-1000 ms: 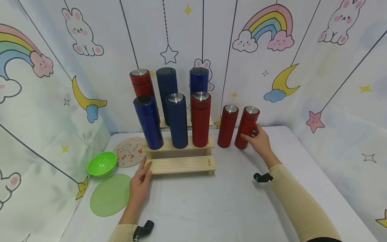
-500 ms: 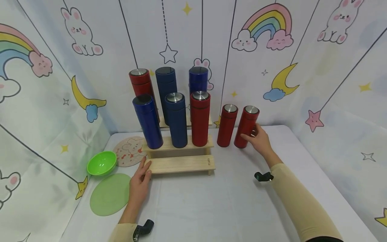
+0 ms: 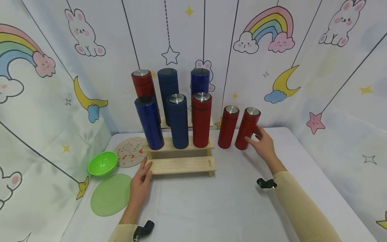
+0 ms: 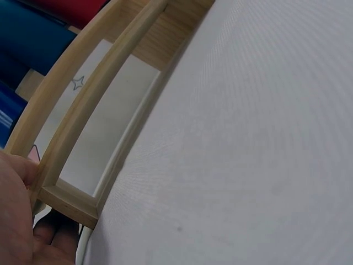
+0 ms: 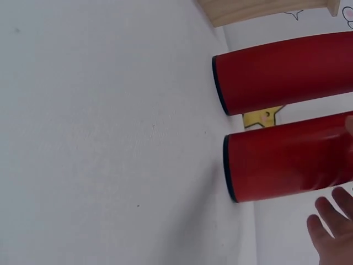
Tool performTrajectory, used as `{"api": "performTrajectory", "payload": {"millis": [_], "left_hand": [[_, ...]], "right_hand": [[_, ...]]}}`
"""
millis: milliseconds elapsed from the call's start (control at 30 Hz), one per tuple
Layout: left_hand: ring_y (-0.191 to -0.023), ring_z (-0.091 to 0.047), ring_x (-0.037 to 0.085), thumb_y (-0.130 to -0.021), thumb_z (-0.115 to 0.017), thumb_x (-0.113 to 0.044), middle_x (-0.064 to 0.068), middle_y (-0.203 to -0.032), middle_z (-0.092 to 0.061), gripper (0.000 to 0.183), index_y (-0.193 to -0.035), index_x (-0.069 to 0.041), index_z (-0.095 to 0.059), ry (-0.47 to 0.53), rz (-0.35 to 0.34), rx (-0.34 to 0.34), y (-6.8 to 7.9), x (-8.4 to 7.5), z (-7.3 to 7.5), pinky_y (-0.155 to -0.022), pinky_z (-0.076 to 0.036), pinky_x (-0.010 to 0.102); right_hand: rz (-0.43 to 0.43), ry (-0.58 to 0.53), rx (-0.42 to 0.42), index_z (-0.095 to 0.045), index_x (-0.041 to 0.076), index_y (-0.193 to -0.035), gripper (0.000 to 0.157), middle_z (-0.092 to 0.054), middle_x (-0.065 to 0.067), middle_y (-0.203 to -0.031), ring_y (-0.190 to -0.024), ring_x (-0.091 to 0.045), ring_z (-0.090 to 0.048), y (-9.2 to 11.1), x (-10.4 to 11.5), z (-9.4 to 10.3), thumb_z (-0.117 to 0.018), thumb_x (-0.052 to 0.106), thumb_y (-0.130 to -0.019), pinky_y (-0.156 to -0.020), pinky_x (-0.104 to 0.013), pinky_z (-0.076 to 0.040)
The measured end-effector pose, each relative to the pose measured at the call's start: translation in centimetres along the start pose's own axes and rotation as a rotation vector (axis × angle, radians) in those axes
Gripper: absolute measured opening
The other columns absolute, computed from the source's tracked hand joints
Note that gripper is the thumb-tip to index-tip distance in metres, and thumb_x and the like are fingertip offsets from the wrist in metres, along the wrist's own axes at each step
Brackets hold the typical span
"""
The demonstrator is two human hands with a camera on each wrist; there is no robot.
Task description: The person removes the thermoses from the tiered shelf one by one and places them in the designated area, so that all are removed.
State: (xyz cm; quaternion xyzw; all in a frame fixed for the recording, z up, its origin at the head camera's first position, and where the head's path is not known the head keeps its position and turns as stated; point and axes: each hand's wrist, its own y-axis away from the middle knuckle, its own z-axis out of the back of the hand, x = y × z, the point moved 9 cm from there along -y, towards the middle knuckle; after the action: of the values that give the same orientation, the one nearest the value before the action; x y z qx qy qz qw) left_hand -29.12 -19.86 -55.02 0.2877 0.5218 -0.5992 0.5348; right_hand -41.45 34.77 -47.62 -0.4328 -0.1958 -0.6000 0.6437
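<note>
My left hand (image 3: pixel 140 181) holds the left end of a stepped wooden rack (image 3: pixel 181 165), its fingers and thumb on either side of the corner. In the left wrist view, the thumb lies by the rack's wooden frame (image 4: pixel 71 130), with fingers past its leg. My right hand (image 3: pixel 263 145) is at the right side of a red thermos flask (image 3: pixel 247 129) standing on the table. In the right wrist view, the fingers (image 5: pixel 326 218) are spread apart from this flask (image 5: pixel 287 157); the thumb tip is against it. A second red flask (image 3: pixel 228 127) stands just left of it.
On the rack's middle step stand a blue flask (image 3: pixel 150 124), a dark blue flask (image 3: pixel 177 122) and a red flask (image 3: pixel 201 121). Three more stand on the step behind. Left of the rack are a green bowl (image 3: pixel 102 163), a green round mat (image 3: pixel 110 196) and a rabbit-print mat (image 3: pixel 128 156).
My right hand has loosened and drawn slightly right and toward me from the red flask, which stays standing. My left hand stays at the rack.
</note>
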Motion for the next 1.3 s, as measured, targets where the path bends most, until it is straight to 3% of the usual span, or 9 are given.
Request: {"api": "performTrajectory", "payload": {"millis": [133,300,367,467,600,900,1300], "left_hand": [[-0.159,-0.030,0.034,-0.113,-0.058,-0.008,0.014,-0.173,-0.035,0.041,-0.153,0.001,-0.059,-0.008,-0.007,-0.001,0.0,0.1,0.0,-0.105,-0.038,0.006],[-0.159,-0.031,0.036,-0.113,-0.058,-0.008,0.014,-0.173,-0.036,0.041,-0.153,0.000,-0.060,-0.022,-0.013,-0.007,-0.1,0.1,0.0,-0.105,-0.037,0.006],[-0.159,-0.031,0.035,-0.113,-0.058,-0.009,0.013,-0.173,-0.036,0.041,-0.153,0.000,-0.060,-0.022,-0.018,-0.008,-0.3,-0.1,0.1,-0.106,-0.037,0.006],[-0.160,-0.030,0.034,-0.114,-0.058,-0.009,0.012,-0.173,-0.035,0.041,-0.153,0.000,-0.059,-0.019,-0.021,-0.009,-0.5,-0.3,0.0,-0.107,-0.036,0.006],[-0.159,-0.031,0.034,-0.113,-0.058,-0.007,0.012,-0.173,-0.036,0.040,-0.153,0.000,-0.060,-0.020,-0.013,-0.011,-0.4,-0.2,0.0,-0.107,-0.035,0.006],[-0.159,-0.031,0.036,-0.112,-0.059,-0.006,0.015,-0.172,-0.037,0.040,-0.151,0.002,-0.061,-0.002,-0.010,-0.016,0.0,-0.1,0.1,-0.106,-0.035,0.005],[-0.159,-0.031,0.035,-0.113,-0.059,-0.007,0.015,-0.173,-0.036,0.040,-0.152,0.001,-0.060,0.001,-0.006,-0.015,-0.1,0.1,0.0,-0.107,-0.036,0.006]], "right_hand": [[0.073,0.023,-0.143,-0.048,0.001,-0.160,0.071,-0.058,-0.023,-0.152,-0.143,-0.040,-0.054,1.0,1.5,2.1,-0.081,0.022,-0.100,-0.118,-0.054,-0.044],[0.190,0.010,-0.352,-0.057,0.000,-0.152,0.060,-0.063,-0.020,-0.143,-0.131,-0.034,-0.062,1.9,3.9,5.3,-0.081,0.008,-0.098,-0.113,-0.028,-0.048],[0.225,-0.008,-0.409,-0.060,0.002,-0.150,0.056,-0.065,-0.017,-0.140,-0.124,-0.031,-0.065,2.2,4.8,6.2,-0.080,0.007,-0.098,-0.106,-0.020,-0.049],[0.262,-0.048,-0.449,-0.063,0.004,-0.148,0.052,-0.068,-0.013,-0.136,-0.115,-0.026,-0.067,2.5,6.1,7.1,-0.079,0.007,-0.098,-0.100,-0.017,-0.050],[0.299,-0.112,-0.448,-0.064,0.003,-0.146,0.051,-0.068,-0.015,-0.133,-0.111,-0.025,-0.066,3.1,7.6,7.2,-0.077,0.000,-0.097,-0.098,-0.019,-0.052],[0.355,-0.260,-0.364,-0.059,-0.015,-0.140,0.044,-0.063,-0.033,-0.129,-0.114,-0.046,-0.063,4.9,13.9,6.4,-0.069,-0.009,-0.098,-0.107,-0.034,-0.054],[0.391,-0.286,-0.214,-0.056,-0.014,-0.143,0.047,-0.065,-0.033,-0.127,-0.115,-0.045,-0.064,5.0,16.7,3.7,-0.070,-0.009,-0.098,-0.109,-0.029,-0.052]]}}
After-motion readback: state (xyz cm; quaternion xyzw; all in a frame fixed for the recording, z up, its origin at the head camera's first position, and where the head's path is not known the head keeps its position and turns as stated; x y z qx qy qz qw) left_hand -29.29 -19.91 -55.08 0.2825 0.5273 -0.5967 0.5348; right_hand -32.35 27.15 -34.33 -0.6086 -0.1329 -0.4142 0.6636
